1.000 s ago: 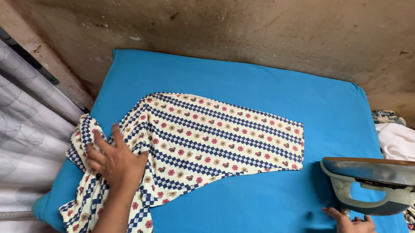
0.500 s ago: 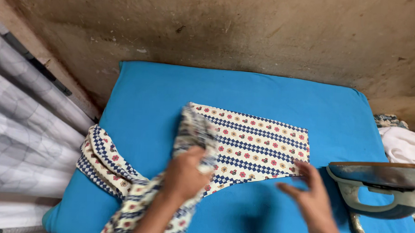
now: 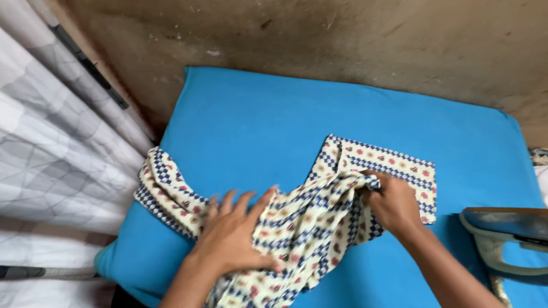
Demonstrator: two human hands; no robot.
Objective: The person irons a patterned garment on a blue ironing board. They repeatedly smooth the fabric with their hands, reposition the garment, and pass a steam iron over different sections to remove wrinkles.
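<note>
Right hand (image 3: 395, 204) has moved onto the patterned cloth (image 3: 320, 222), pinching a fold; left hand (image 3: 237, 238) presses flat, open.

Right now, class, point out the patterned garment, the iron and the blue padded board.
patterned garment (image 3: 395, 167): head view, flat folded part by the far edge.
iron (image 3: 517, 224): head view, upturned soleplate at right.
blue padded board (image 3: 269, 120): head view, bare cover behind the garment.
</note>
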